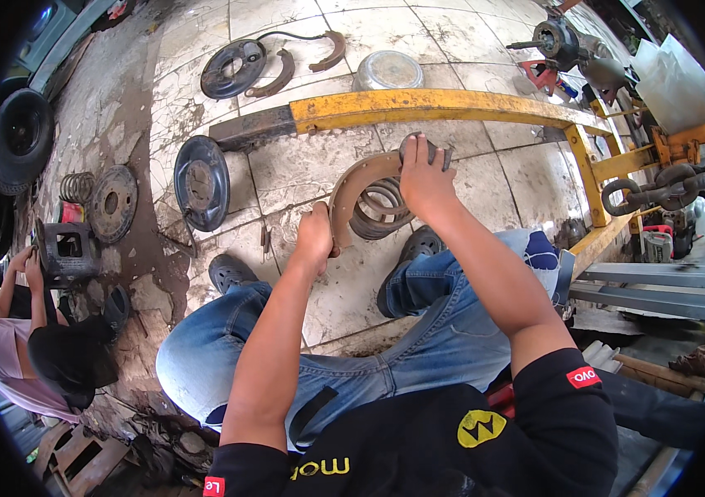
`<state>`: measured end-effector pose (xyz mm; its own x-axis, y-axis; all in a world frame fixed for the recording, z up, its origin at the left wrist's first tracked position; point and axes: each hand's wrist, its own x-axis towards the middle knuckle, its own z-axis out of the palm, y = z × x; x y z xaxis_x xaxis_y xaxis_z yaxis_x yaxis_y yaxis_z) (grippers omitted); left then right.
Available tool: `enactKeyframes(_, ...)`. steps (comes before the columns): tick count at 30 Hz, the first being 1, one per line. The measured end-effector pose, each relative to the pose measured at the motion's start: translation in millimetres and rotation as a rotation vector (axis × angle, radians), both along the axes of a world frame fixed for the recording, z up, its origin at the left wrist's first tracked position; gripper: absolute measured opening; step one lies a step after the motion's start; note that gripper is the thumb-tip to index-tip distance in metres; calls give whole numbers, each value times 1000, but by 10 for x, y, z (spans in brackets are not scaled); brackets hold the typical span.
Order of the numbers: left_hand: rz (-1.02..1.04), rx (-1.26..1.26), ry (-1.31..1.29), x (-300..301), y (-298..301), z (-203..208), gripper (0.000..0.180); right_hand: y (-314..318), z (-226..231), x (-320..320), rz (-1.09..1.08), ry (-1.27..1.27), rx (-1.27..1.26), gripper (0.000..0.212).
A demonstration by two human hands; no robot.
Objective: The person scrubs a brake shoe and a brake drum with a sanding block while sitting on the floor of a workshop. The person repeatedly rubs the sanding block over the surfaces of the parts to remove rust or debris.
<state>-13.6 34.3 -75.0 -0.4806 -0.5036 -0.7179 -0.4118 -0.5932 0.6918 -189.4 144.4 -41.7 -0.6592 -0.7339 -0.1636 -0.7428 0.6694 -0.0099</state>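
Left hand [314, 235] clasps curved brake shoe [347, 192], near side of yellow beam [431, 103]

The person's right hand [427, 177] curls over a dark piece [449, 158] at the shoe's beam-side end (fingers partly hide it). A coil spring [369, 225] also sits on the near side; a round silver pan [389, 69] lies beyond.

The right hand [425, 176] hides part of a dark object [407, 148] and the brake shoe [347, 190].

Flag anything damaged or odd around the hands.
The faded blue denim jeans look torn at the right knee, with white frayed edges. The grimy white square floor tiles are darkly stained. The curved brown metal brake shoe shows no obvious break.
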Motion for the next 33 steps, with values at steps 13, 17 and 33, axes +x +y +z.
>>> enactKeyframes(13,3,25,20,9,8,0,39,7,56,109,63,3,82,70)
enactKeyframes(17,-19,8,48,-25,51,-10,39,-39,-53,-96,-4,-21,-11,67)
enactKeyframes(33,-6,-14,16,-1,17,-38,38,-52,16,69,73,-22,2,62)
